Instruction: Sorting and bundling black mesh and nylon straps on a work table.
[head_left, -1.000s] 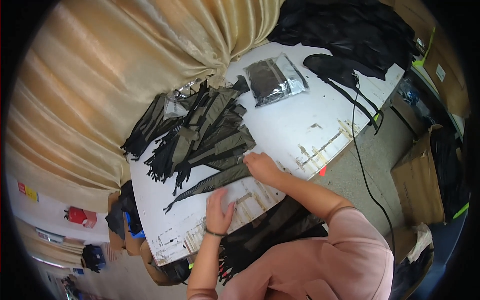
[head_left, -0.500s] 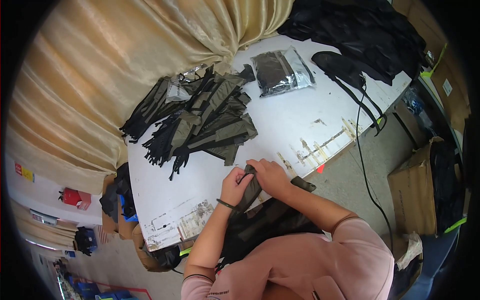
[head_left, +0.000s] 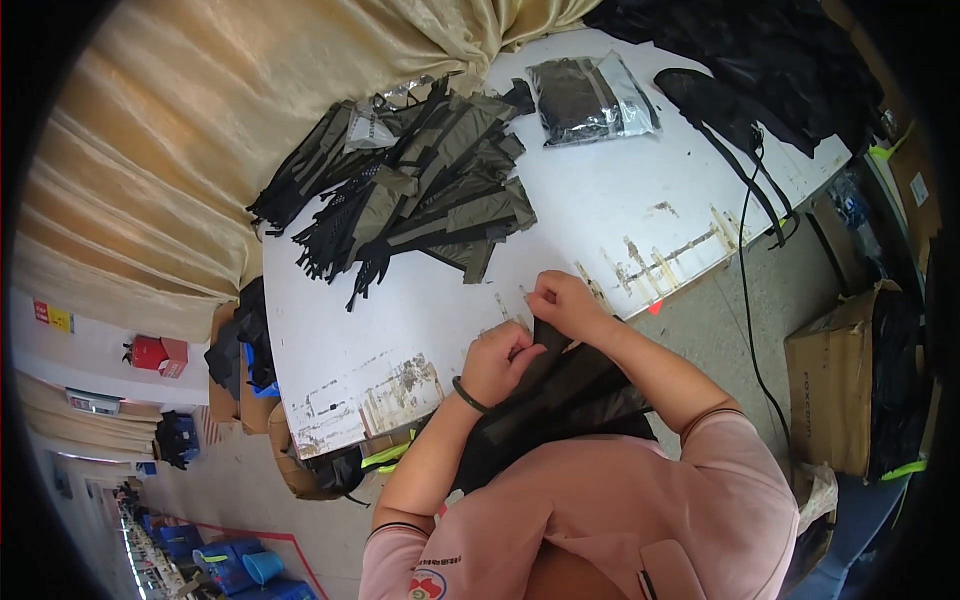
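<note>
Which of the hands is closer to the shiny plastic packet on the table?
The right hand. It's straight toward the wearer from the shiny plastic packet; the left hand is farther away, closer to the wearer and more leftward.

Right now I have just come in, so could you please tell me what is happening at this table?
A person in a pink top has a dark fabric piece at the near edge of the white table. The right hand pinches it; the left hand is curled against it, its hold hard to judge. A pile of olive and black pieces lies beyond, with a clear packet to its right.
</note>
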